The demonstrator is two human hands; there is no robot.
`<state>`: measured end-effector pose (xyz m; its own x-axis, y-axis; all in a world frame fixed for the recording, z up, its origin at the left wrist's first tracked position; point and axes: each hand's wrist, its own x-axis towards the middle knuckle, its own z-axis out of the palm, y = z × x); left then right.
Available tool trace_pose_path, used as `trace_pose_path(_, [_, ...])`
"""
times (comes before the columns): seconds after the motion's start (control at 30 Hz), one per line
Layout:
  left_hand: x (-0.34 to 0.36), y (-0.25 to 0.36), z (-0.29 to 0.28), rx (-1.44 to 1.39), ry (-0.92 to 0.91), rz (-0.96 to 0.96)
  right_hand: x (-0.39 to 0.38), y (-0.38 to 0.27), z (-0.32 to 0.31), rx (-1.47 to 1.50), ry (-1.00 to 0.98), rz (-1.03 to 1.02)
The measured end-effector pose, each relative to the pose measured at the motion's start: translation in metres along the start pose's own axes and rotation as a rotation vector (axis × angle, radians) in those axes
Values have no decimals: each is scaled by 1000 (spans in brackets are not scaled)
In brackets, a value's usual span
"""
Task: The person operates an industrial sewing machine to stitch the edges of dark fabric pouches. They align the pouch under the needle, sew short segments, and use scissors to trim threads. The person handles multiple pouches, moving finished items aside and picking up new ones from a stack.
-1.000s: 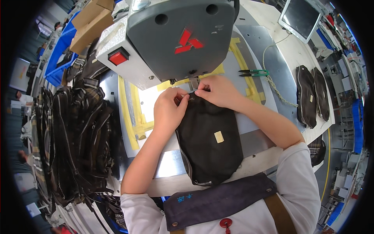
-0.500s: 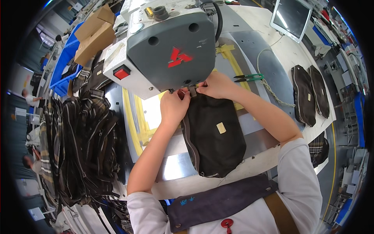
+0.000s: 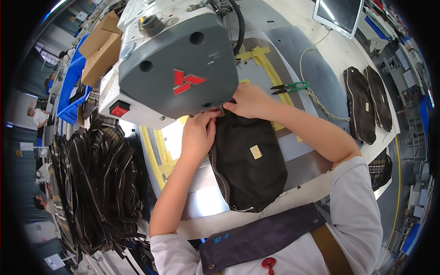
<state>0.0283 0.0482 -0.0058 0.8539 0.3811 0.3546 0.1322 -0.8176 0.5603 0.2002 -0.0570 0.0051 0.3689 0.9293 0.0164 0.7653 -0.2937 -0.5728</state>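
Observation:
My left hand (image 3: 199, 133) pinches the top edge of a dark fabric piece (image 3: 245, 169) just under the head of the sewing machine (image 3: 178, 50). My right hand (image 3: 247, 101) also grips that top edge, a little to the right, with its fingers curled near the machine head. The piece hangs down toward me over the plate, with a zipper along its left side and lower end and a pale yellow label on it. The machine's needle area and my fingertips are partly hidden by the grey housing.
A big heap of dark zippered pieces (image 3: 96, 188) lies left; behind it are a blue bin (image 3: 68, 96) and cardboard box (image 3: 98, 50). Green snips (image 3: 298, 86), corded, lie right, near two finished-looking dark pieces (image 3: 360, 105) and a screen (image 3: 339, 13). Other people (image 3: 39, 117) sit at far left.
Both hands have shifted slightly up under the machine head with the fabric's top edge, and my right hand's fingers now reach further behind the housing. The view has tilted a little.

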Motion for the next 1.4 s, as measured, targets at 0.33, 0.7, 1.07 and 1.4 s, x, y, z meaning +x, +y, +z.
trace_pose_path(0.33, [-1,5,5,89,43,121,-4,3,-1,83,22,-27])
trace_pose_path(0.7, [1,7,-2,180,-57,176,-3,7,9,58,89,-55])
trace_pose_path(1.07, [0,17,-5,213,-92,182,-6,-1,7,-60,105,-101])
trace_pose_path(1.4, [-4,9,-3,163,-35,190,-7,5,15,-25,186,-126])
